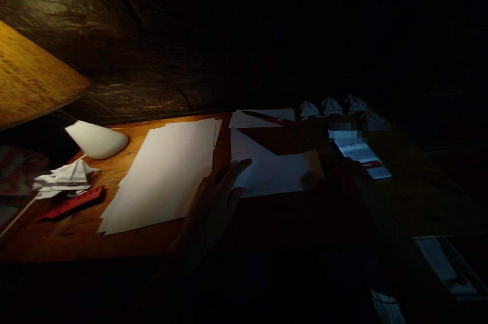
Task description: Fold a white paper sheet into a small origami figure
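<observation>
Head view shows the left hand (215,194) with its fingers stretched out and lying on a folded sheet (280,174), not curled round it; the thumb rests near the sheet's lower left edge. The sheet lies on the wooden table (137,243) under and to the right of those fingers, one pointed corner reaching beyond their tips. Right hand (341,179) is at the sheet's right edge, deep in shadow, and I cannot tell whether its fingers pinch the paper or only touch it. Just beyond the right fingers lies a phone (360,154) with its screen lit (the top of it is blurred out). Farther past them, small folded paper shapes (331,105) stand near the far edge. Beyond the left fingertips, a knife (267,119) with a red handle lies across another piece of paper (240,121). Left of the left fingers is a stack of white paper (163,171), its edges uneven. Well to the left of those fingers, past the stack, are a folded paper figure (70,176), a red object (72,203) just beside it, a white tapered object (101,142) and a yellow lampshade (34,75).
</observation>
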`<state>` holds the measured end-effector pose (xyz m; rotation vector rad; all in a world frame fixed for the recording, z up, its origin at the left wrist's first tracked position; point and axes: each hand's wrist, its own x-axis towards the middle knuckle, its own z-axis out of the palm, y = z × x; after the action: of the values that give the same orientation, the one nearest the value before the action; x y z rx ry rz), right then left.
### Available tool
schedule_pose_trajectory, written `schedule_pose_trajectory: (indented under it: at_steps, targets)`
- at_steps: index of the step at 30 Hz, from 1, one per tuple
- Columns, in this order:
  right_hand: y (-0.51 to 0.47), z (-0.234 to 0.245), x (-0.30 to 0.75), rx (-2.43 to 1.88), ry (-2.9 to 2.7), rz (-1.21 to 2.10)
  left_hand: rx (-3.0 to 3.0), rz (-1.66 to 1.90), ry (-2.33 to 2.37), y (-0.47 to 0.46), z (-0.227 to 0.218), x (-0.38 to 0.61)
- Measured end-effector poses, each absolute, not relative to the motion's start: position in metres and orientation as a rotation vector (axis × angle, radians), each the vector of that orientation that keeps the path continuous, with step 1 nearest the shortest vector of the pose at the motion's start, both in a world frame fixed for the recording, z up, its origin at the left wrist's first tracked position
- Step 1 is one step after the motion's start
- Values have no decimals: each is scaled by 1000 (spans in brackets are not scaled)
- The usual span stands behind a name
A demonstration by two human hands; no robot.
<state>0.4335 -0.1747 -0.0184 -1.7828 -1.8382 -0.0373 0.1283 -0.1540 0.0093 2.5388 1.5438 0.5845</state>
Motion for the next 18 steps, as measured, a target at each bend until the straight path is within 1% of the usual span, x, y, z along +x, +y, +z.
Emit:
schedule_pose_trajectory:
  at_steps: [9, 13, 18]
  targets:
    - [-177, -22, 435, -1742, -1827, -41, 2545, 674, 1660, -160, 10, 132]
    - [-177, -24, 435, -1744, -1812, -4, 2587, 664, 1589, -159, 5, 130]
    - [-177, -22, 435, -1761, -1819, -3, 2501, 646, 1579, -158, 0, 130]
